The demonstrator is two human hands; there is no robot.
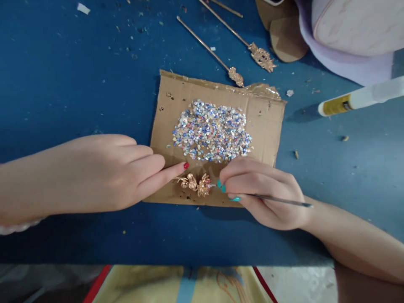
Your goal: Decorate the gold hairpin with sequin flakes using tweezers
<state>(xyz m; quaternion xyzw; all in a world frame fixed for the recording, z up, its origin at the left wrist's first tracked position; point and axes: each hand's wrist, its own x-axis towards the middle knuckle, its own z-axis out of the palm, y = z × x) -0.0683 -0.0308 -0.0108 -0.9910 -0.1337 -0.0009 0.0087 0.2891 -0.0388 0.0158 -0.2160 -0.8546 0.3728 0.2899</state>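
Observation:
A gold-coloured hairpin (pixel 203 185) with flower-shaped metalwork lies along the near edge of a cardboard sheet (pixel 265 126). My left hand (pixel 110 176) is closed at its left end, with the index finger stretched above the flowers; its stem runs under that hand. In my right hand (pixel 268 191) is a slim metal pick (pixel 280 200), pinched between the fingertips. Its tip meets the right-hand flower, where small pinkish bits show. A pile of shiny shell chips (pixel 214 130), mostly blue, white and pink, is spread on the cardboard just beyond both hands.
Beyond the cardboard lie two more gold-coloured hairpins (pixel 235 75) (pixel 261 57) and part of another stick (pixel 227 7). A white glue tube (pixel 362 97) with a yellow label is at right. A pale lilac item (pixel 328 59) fills the far right corner. Crumbs dot the blue table (pixel 78 92).

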